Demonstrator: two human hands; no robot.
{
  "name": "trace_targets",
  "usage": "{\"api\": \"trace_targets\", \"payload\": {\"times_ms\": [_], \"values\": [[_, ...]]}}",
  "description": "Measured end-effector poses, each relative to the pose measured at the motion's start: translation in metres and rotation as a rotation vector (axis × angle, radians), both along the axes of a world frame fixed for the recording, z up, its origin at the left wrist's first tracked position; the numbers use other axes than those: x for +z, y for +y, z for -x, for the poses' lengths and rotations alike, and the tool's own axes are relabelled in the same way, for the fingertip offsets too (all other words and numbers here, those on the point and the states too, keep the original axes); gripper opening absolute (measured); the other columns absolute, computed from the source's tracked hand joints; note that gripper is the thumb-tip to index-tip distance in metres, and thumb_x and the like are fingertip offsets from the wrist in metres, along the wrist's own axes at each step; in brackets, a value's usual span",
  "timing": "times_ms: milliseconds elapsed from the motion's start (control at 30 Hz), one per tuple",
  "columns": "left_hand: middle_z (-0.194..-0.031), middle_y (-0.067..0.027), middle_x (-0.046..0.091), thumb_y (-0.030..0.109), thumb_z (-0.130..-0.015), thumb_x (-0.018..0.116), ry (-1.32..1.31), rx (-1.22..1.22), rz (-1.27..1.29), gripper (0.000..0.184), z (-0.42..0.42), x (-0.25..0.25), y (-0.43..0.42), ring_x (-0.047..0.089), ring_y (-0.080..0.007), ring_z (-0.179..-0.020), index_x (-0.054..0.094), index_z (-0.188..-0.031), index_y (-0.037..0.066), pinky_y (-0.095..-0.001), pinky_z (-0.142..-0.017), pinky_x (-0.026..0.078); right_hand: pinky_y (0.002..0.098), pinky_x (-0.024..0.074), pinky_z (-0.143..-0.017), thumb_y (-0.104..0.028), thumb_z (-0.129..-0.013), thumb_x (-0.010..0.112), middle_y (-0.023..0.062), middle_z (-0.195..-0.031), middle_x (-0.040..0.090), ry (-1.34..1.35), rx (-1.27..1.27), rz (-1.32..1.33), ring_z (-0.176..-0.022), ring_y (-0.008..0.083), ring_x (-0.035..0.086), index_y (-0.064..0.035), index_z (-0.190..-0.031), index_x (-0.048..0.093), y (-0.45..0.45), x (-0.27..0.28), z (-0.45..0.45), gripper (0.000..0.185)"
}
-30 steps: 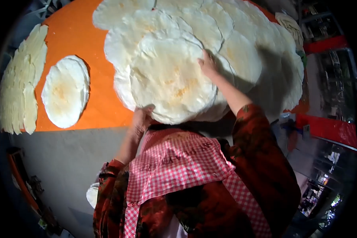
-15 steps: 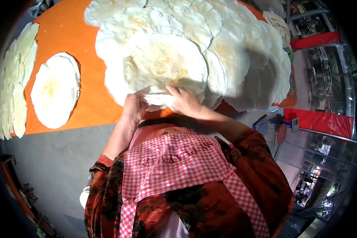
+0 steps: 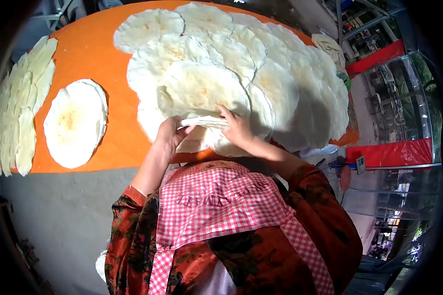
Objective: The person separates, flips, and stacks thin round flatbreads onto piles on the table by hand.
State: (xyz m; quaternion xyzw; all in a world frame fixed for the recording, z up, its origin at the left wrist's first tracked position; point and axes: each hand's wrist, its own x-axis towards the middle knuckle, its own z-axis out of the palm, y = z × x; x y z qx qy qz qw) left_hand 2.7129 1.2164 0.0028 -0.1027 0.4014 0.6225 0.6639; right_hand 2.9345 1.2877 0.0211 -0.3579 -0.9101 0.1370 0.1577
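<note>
Both my hands grip the near edge of a large, thin round flatbread (image 3: 202, 86), pale with brown toasted spots in its middle. That edge is lifted and shows several thin layers, folded or stacked; I cannot tell which. My left hand (image 3: 168, 133) pinches its left end, and my right hand (image 3: 238, 132) has its fingers over the right end. Under and around it lie many overlapping flatbreads (image 3: 275, 91), spread across the table's middle and right.
A separate round flatbread pile (image 3: 75, 123) rests to the left on the orange table cover (image 3: 120, 132). Farther left is a row of overlapping pale sheets (image 3: 27, 113). A crumpled cloth (image 3: 329, 49) sits at the far right corner. The table's front edge runs just before my apron (image 3: 216, 204).
My hands have raised the flatbread's near edge and tilted it up, so its layers now show. The view has shifted slightly, bringing more of the table's far side into sight.
</note>
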Motion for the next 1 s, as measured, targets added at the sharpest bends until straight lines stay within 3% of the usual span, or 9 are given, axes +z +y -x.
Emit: {"api": "trace_targets", "payload": {"times_ms": [133, 300, 400, 500, 667, 733, 900, 933, 1000], "values": [[-0.112, -0.0267, 0.046, 0.015, -0.091, 0.041, -0.128, -0.102, -0.157, 0.033, 0.026, 0.008, -0.008, 0.055, -0.0397, -0.102, 0.039, -0.111, -0.011, -0.0469, -0.082, 0.055, 0.0371, 0.0505, -0.068, -0.006, -0.076, 0.062, 0.0093, -0.081, 0.066, -0.087, 0.056, 0.193, -0.072, 0.023, 0.063, -0.0101, -0.087, 0.069, 0.036, 0.048, 0.032, 0.013], [-0.14, -0.0145, 0.03, 0.041, -0.084, 0.061, 0.509, 0.038, -0.224, 0.082, 0.046, -0.013, -0.032, 0.03, -0.0327, -0.131, 0.014, -0.145, 0.012, -0.0537, -0.101, 0.033, 0.03, 0.052, -0.069, -0.008, -0.078, 0.068, 0.0085, -0.088, 0.068, 0.033, -0.005, 0.479, -0.076, 0.0138, 0.064, -0.0024, -0.106, 0.066, 0.089, 0.204, 0.077, 0.029], [-0.144, -0.0132, 0.027, 0.036, -0.082, 0.064, 0.36, -0.016, -0.24, 0.082, 0.051, -0.038, -0.034, 0.032, -0.0309, -0.129, 0.015, -0.144, 0.013, -0.052, -0.101, 0.033, 0.0297, 0.0511, -0.075, -0.012, -0.077, 0.067, 0.0097, -0.093, 0.066, 0.214, 0.082, 0.701, -0.081, 0.0151, 0.064, 0.005, -0.105, 0.06, 0.137, 0.234, 0.065, 0.033], [-0.139, -0.0156, 0.035, 0.024, -0.081, 0.065, 0.168, 0.103, -0.419, 0.074, 0.053, -0.027, -0.023, 0.034, -0.0276, -0.128, 0.025, -0.14, 0.004, -0.044, -0.105, 0.03, 0.0308, 0.0503, -0.079, -0.018, -0.08, 0.066, 0.0113, -0.098, 0.065, 0.257, 0.08, 0.852, -0.086, 0.0158, 0.063, 0.0057, -0.108, 0.058, 0.181, 0.199, 0.045, 0.038], [-0.125, -0.0152, 0.051, 0.012, -0.08, 0.061, 0.201, -0.048, -0.146, 0.053, 0.066, -0.061, -0.003, 0.046, -0.0274, -0.118, 0.042, -0.126, -0.006, -0.0404, -0.1, 0.038, 0.036, 0.0503, -0.084, -0.026, -0.084, 0.064, 0.0123, -0.106, 0.065, 0.516, -0.446, 1.603, -0.092, 0.0218, 0.064, 0.0021, -0.117, 0.055, 0.206, -0.024, -0.031, 0.045], [-0.121, -0.0174, 0.054, 0.007, -0.082, 0.055, 0.196, -0.031, -0.076, 0.04, 0.065, -0.057, 0.002, 0.05, -0.0308, -0.114, 0.046, -0.118, -0.007, -0.0411, -0.1, 0.039, 0.0379, 0.0499, -0.086, -0.027, -0.085, 0.063, 0.0109, -0.108, 0.064, 0.405, -0.729, 1.44, -0.095, 0.0233, 0.063, 0.0017, -0.117, 0.054, 0.19, -0.083, -0.049, 0.044], [-0.137, -0.019, 0.041, 0.018, -0.084, 0.052, 0.308, -0.143, -0.102, 0.047, 0.071, -0.066, 0.007, 0.039, -0.0309, -0.125, 0.051, -0.124, -0.008, -0.041, -0.106, 0.031, 0.0355, 0.0473, -0.09, -0.027, -0.085, 0.062, 0.0129, -0.115, 0.061, 0.599, -0.67, 1.542, -0.104, 0.0224, 0.059, 0.0023, -0.12, 0.051, 0.18, -0.09, -0.054, 0.047], [-0.138, -0.0196, 0.04, 0.022, -0.079, 0.062, 0.012, -0.122, -0.151, 0.05, 0.075, -0.067, 0.007, 0.024, -0.0294, -0.133, 0.055, -0.12, -0.006, -0.0396, -0.112, 0.014, 0.0349, 0.046, -0.091, -0.026, -0.085, 0.063, 0.013, -0.115, 0.061, 0.583, -0.683, 1.522, -0.106, 0.0226, 0.058, 0.0034, -0.122, 0.05, 0.179, -0.086, -0.052, 0.049], [-0.137, -0.0198, 0.041, 0.024, -0.079, 0.062, 0.334, -0.217, -0.153, 0.051, 0.079, -0.066, 0.012, 0.022, -0.03, -0.134, 0.055, -0.121, -0.005, -0.0426, -0.111, 0.017, 0.0336, 0.0461, -0.09, -0.025, -0.083, 0.065, 0.0133, -0.114, 0.061, 0.605, -0.554, 1.512, -0.103, 0.0225, 0.059, 0.0052, -0.117, 0.054, 0.166, -0.061, -0.042, 0.047]]}}
